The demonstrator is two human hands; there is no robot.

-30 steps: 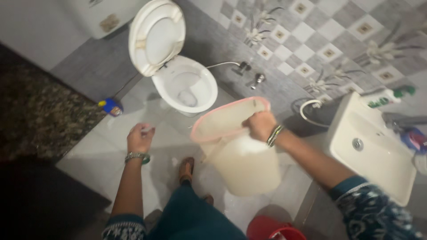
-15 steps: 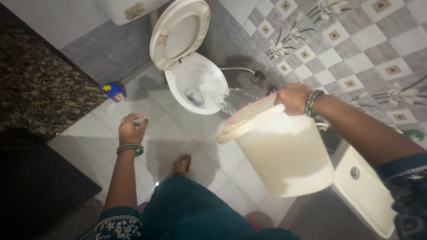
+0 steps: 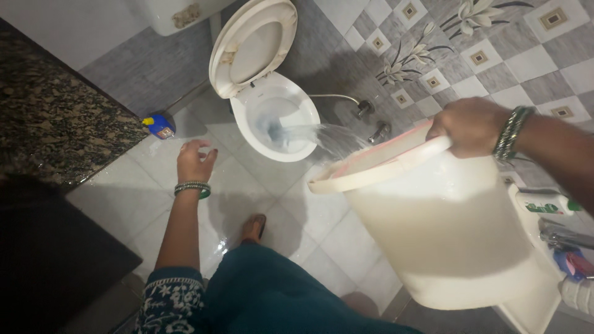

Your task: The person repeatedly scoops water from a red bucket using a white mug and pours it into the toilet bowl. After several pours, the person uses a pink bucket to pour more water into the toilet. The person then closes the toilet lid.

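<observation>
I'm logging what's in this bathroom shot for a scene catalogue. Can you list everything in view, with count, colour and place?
bucket: one, cream with pink rim, tilted at right, water pouring from it
toilet: one, white, lid up, top centre, receiving the water
cistern: one, white, top left
cleaner bottle: one, blue with yellow cap, on floor left of toilet
wall taps: two, metal, right of toilet
sink: one, white, lower right, mostly hidden
granite counter: one, dark speckled, left
floor tiles: pale grey, wet
foot: one, in sandal, centre
left hand: empty, open, bangles at wrist
right hand: grips bucket rim, green bangles
</observation>
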